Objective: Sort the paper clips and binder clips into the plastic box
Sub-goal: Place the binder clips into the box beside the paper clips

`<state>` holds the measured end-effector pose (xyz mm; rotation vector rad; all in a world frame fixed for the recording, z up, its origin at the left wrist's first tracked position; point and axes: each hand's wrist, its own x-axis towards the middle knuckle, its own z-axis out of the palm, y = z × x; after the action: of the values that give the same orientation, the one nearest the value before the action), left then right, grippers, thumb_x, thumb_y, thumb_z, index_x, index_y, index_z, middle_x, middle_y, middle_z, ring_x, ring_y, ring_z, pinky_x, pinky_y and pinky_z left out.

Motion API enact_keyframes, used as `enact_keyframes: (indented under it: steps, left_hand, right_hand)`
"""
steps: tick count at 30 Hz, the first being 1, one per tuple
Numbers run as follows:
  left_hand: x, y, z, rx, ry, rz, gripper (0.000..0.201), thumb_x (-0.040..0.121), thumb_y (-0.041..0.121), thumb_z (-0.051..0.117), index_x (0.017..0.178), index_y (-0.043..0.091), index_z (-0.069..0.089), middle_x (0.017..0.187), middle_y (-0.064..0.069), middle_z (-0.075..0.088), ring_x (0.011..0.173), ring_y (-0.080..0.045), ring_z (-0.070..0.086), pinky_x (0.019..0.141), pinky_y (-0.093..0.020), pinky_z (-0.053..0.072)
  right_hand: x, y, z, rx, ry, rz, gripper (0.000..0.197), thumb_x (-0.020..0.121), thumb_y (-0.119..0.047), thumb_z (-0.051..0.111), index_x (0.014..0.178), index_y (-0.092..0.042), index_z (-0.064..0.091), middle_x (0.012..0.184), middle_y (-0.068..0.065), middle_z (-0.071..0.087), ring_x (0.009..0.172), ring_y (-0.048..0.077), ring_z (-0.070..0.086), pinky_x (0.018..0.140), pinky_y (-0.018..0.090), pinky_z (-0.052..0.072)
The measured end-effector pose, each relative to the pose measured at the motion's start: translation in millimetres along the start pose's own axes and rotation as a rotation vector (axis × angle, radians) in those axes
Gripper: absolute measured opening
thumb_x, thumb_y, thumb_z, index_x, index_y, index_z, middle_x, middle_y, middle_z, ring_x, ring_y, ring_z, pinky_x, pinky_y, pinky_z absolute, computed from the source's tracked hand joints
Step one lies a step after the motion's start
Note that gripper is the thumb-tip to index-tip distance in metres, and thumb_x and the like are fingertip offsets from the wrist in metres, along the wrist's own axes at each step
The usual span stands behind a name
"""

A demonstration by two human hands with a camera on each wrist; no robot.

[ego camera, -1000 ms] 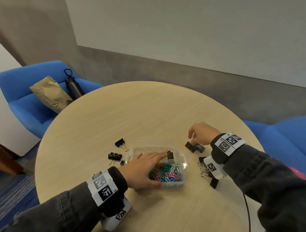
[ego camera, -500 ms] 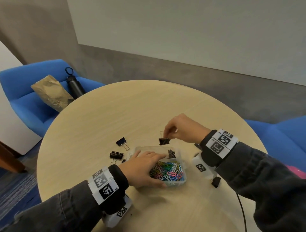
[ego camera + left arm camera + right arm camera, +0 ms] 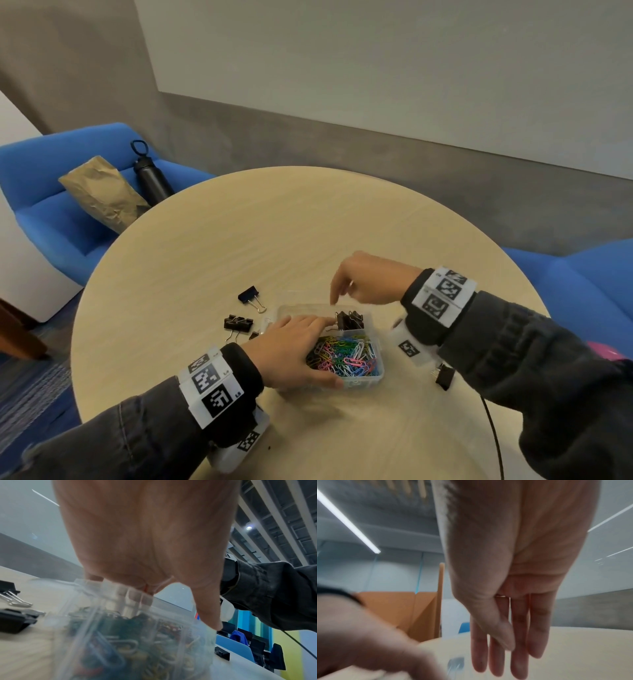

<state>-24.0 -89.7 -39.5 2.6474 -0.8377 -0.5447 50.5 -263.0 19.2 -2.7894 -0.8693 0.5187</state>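
A clear plastic box [image 3: 375,378] sits near the table's front edge. Its near compartment is heaped with coloured paper clips [image 3: 344,356], and black binder clips [image 3: 350,320] stand in its far compartment. My left hand [image 3: 294,349] lies over the box's left side, fingers over the rim and thumb against the near wall, holding it. The left wrist view shows those fingers [image 3: 133,596] inside the box [image 3: 120,642]. My right hand [image 3: 342,291] hovers just above the far compartment, fingers hanging straight and empty, as the right wrist view [image 3: 501,649] confirms.
Loose binder clips lie left of the box: one dark clip with silver handles [image 3: 251,298] and a black pair [image 3: 238,323]. Another black clip [image 3: 443,375] lies under my right forearm. The round wooden table [image 3: 239,240] has blue chairs around it; one carries a bottle [image 3: 150,174] and a paper bag [image 3: 102,195].
My right hand carried a black binder clip from the table right of the box to over the far compartment and let it go there. The left hand stayed on the box.
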Motion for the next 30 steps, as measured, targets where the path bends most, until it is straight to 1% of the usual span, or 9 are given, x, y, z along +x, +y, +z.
enact_keyframes:
  steps: [4,8,10,15,19,21,23,27,30]
  left_hand:
    - [0.1,0.1,3.1,0.003,-0.019,0.026,0.087,0.081,0.066,0.054,0.149,0.025,0.018,0.155,0.006,0.028,0.143,-0.010,0.022,0.120,-0.042,0.009]
    - [0.4,-0.1,3.4,-0.007,-0.011,0.039,0.083,0.082,0.065,0.054,0.148,0.026,0.020,0.154,0.008,0.029,0.142,-0.009,0.023,0.119,-0.040,0.009]
    - [0.2,0.9,2.7,-0.009,-0.023,0.035,0.083,0.083,0.064,0.053,0.148,0.026,0.020,0.153,0.007,0.031,0.141,-0.010,0.025,0.119,-0.041,0.008]
    - [-0.7,0.3,2.5,0.005,-0.029,0.041,0.082,0.084,0.062,0.053,0.149,0.027,0.018,0.153,0.007,0.031,0.141,-0.011,0.026,0.120,-0.041,0.011]
    - [-0.4,-0.2,1.7,0.007,-0.039,0.047,0.082,0.084,0.063,0.053,0.149,0.027,0.018,0.154,0.006,0.030,0.141,-0.012,0.025,0.120,-0.040,0.012]
    - [-1.2,0.1,0.0,0.015,-0.048,0.044,0.082,0.085,0.062,0.053,0.150,0.027,0.017,0.154,0.005,0.029,0.142,-0.013,0.024,0.119,-0.037,0.012]
    - [-2.4,0.2,-3.5,0.025,-0.050,0.040,0.082,0.085,0.061,0.053,0.150,0.025,0.018,0.154,0.003,0.028,0.142,-0.013,0.023,0.119,-0.035,0.013]
    - [-3.7,-3.5,-17.7,0.060,0.010,0.012,0.081,0.083,0.067,0.050,0.147,0.022,0.027,0.152,0.003,0.032,0.139,-0.014,0.029,0.118,-0.036,0.020]
    - [-4.7,-9.8,-26.9,0.064,0.052,-0.038,0.083,0.082,0.070,0.047,0.146,0.020,0.030,0.151,0.003,0.034,0.136,-0.014,0.033,0.115,-0.038,0.025]
  right_hand:
    - [-17.7,48.2,-18.5,0.012,0.222,0.205,0.030,0.089,0.001,0.053,0.103,-0.018,0.071,0.107,-0.001,0.069,0.093,0.011,0.062,0.090,0.027,0.051]
    - [-27.3,95.0,-3.3,-0.106,0.105,0.505,0.020,0.082,-0.011,0.069,0.100,-0.020,0.068,0.109,0.005,0.064,0.092,0.021,0.064,0.086,0.033,0.053]
    - [-28.9,102.6,6.4,-0.083,0.074,0.547,0.017,0.079,-0.016,0.075,0.094,-0.019,0.068,0.103,0.005,0.064,0.088,0.020,0.064,0.082,0.032,0.054]
    - [-27.6,107.7,16.9,-0.033,0.085,0.570,0.014,0.077,-0.006,0.074,0.085,-0.016,0.069,0.103,0.007,0.064,0.082,0.020,0.065,0.073,0.029,0.055]
    - [-29.5,110.4,12.5,-0.155,0.181,0.617,0.027,0.079,-0.029,0.074,0.101,-0.019,0.062,0.108,0.001,0.048,0.094,0.022,0.057,0.085,0.032,0.049]
    - [-31.5,112.1,11.3,-0.188,0.086,0.705,0.034,0.082,-0.031,0.071,0.109,-0.015,0.059,0.113,0.005,0.054,0.099,0.025,0.059,0.091,0.036,0.050]
    - [-33.7,112.8,13.5,-0.147,-0.006,0.760,0.029,0.083,-0.022,0.070,0.108,-0.009,0.063,0.109,0.009,0.065,0.097,0.026,0.064,0.091,0.037,0.053]
    - [-31.6,102.9,8.0,0.018,0.105,0.657,0.007,0.083,-0.004,0.067,0.088,-0.010,0.069,0.097,0.011,0.070,0.085,0.021,0.068,0.084,0.033,0.056]
    - [-24.0,75.2,-4.8,0.158,0.236,0.356,0.006,0.084,-0.007,0.067,0.086,-0.012,0.069,0.086,0.006,0.070,0.075,0.016,0.068,0.074,0.027,0.056]
